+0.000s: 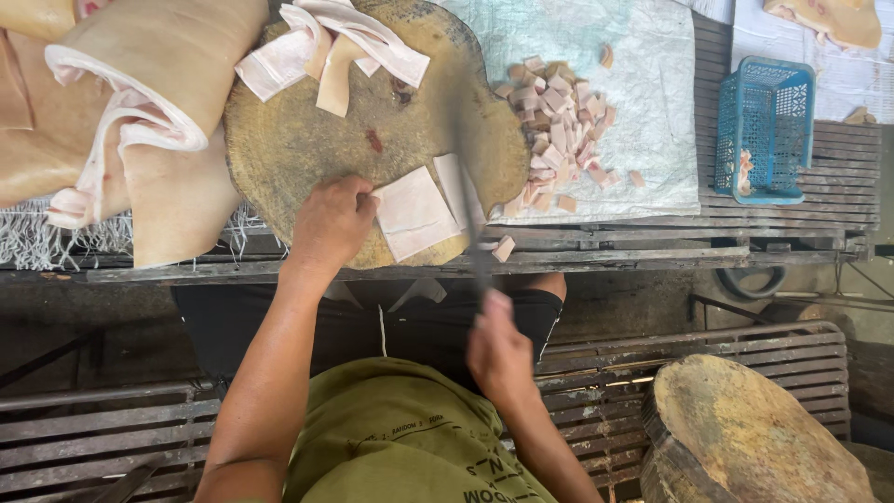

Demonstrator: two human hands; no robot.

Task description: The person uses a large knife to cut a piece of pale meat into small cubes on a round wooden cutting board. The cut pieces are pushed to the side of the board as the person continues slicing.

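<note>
- The work in hand, as I judge it, is the cutting of a pale slab of pork skin and fat (413, 212) into small pieces on a round wooden chopping block (307, 140) in the upper middle of the frame.
- The left hand (331, 224), fingers curled and knuckles up, presses on the slab's left edge and pins it to the block's near rim.
- The right hand (498, 352), low in the middle of the frame, is closed round the handle of a knife (473, 228); the blade is blurred and lies over the slab's right side, just beside a narrow strip (449, 186) already parted from it.
- A heap of small cut cubes (557, 126) lies to the right of the block on a pale woven sheet (652, 84); one cube (504, 248) sits at the bench's (652, 244) edge.
- More uncut strips (335, 47) wait at the block's far rim, and big folded skins (140, 102) fill the upper left.
- A blue plastic basket (765, 126) stands at the upper right; a second block (745, 433) sits lower right.
- The next cut seems to call for the blade to come down parallel to the strip, well clear of the left fingertips, with the slab held flat.
</note>
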